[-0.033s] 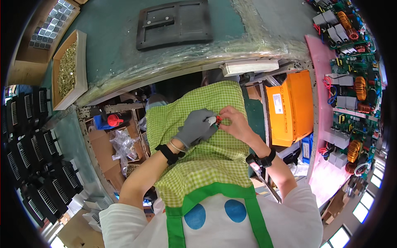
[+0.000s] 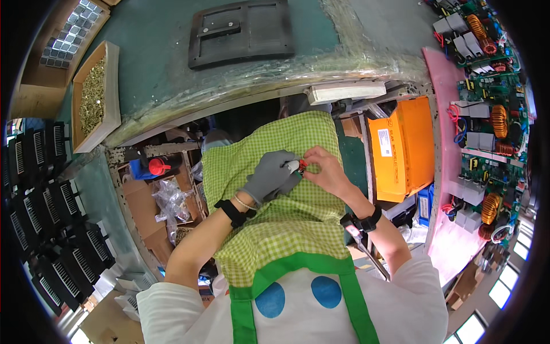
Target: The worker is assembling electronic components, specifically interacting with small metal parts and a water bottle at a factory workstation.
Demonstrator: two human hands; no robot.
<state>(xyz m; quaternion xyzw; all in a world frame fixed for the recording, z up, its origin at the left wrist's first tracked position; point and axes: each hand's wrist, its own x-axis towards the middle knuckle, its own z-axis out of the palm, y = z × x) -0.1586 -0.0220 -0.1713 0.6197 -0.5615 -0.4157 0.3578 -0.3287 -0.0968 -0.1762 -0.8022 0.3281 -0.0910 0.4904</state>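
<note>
My left hand (image 2: pixel 272 176), in a grey glove, is closed around a small part (image 2: pixel 302 167) with red, white and dark green on it. One pale fingertip shows at the glove's end beside the part. From the other side, my bare right hand (image 2: pixel 327 174) pinches the same part between thumb and fingers. The part is too small to name, and the hands hide much of it. Both hands are held together above my green checked apron (image 2: pixel 235 172), over my lap.
Ahead on the green bench lies a black plastic panel (image 2: pixel 243 34). A box of small brass-coloured pieces (image 2: pixel 94 94) stands at left, above rows of black finned units (image 2: pixel 51 203). Orange carton (image 2: pixel 404 150) and circuit boards with copper coils (image 2: pixel 491 123) are at right; an open drawer holds plastic bags (image 2: pixel 172 200).
</note>
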